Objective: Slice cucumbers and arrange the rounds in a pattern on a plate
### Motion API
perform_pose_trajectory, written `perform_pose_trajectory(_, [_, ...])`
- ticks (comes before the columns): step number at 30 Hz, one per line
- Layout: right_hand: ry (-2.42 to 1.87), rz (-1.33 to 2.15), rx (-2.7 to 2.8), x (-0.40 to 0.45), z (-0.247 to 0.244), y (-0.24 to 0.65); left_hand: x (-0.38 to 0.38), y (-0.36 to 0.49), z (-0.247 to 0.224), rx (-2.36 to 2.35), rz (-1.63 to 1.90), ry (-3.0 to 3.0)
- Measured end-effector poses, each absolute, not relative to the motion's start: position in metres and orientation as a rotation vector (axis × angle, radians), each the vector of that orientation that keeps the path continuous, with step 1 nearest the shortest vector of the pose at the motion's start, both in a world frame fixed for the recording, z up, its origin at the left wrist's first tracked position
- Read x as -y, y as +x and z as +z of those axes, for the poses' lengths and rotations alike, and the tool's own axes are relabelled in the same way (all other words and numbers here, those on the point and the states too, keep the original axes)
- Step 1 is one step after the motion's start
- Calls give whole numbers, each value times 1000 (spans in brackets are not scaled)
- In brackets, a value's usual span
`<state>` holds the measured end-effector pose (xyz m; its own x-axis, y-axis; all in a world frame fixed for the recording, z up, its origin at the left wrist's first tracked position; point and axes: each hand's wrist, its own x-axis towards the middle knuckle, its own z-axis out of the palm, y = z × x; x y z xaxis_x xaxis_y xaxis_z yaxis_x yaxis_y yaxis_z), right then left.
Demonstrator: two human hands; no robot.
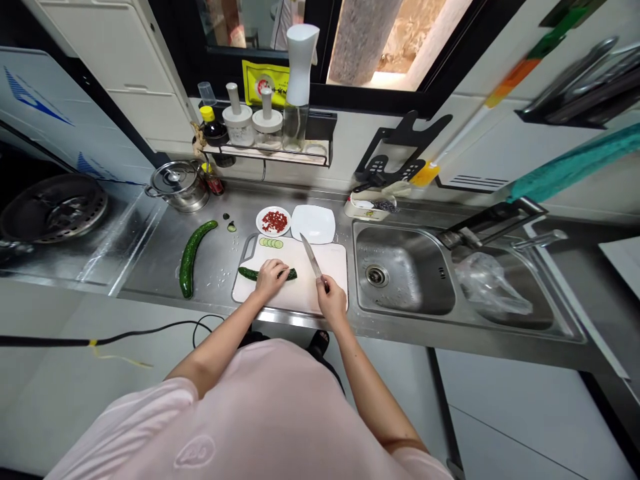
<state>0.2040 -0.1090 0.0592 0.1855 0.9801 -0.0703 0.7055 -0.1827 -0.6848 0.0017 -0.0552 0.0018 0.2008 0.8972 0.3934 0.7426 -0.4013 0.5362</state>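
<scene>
My left hand [271,277] is closed over a cut green cucumber [249,273] that lies across the white cutting board [320,301]. In my right hand [331,298] is a kitchen knife [311,255], its blade pointing away from me and raised beside the cucumber's right end, apart from it. Several cucumber slices [271,243] rest in a row at the board's far left. Behind the board stand a white plate [313,225] and a small plate [260,231] of chopped red pieces. A whole cucumber [189,257] lies on the counter to the left, with small cucumber ends [231,227] near it.
The double sink [406,305] is to the right, with a plastic bag [493,283] in its far basin under the faucet [493,223]. At the back left sits a lidded pot [180,190]; a pan [50,207] is farther left. A condiment shelf [270,155] hangs on the wall.
</scene>
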Motion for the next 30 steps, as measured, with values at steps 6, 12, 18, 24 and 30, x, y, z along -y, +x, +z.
perform_pose_trajectory(6, [-2119, 684, 1953, 106, 64, 196, 55, 5, 2, -1495, 908, 2314])
perform_pose_trajectory(12, [-2260, 728, 2158, 104, 66, 189, 51, 5, -1, -1433, 853, 2358])
perform_pose_trajectory(18, [-2268, 781, 2197, 104, 69, 185, 50, 3, -8, -1347, 828, 2392])
perform_pose_trajectory(24, [-2272, 792, 2223, 104, 70, 181, 51, 3, -10, -1350, 810, 2415])
perform_pose_trajectory(30, [-2273, 842, 2229, 104, 71, 179, 51, 3, -9, -1356, 808, 2415])
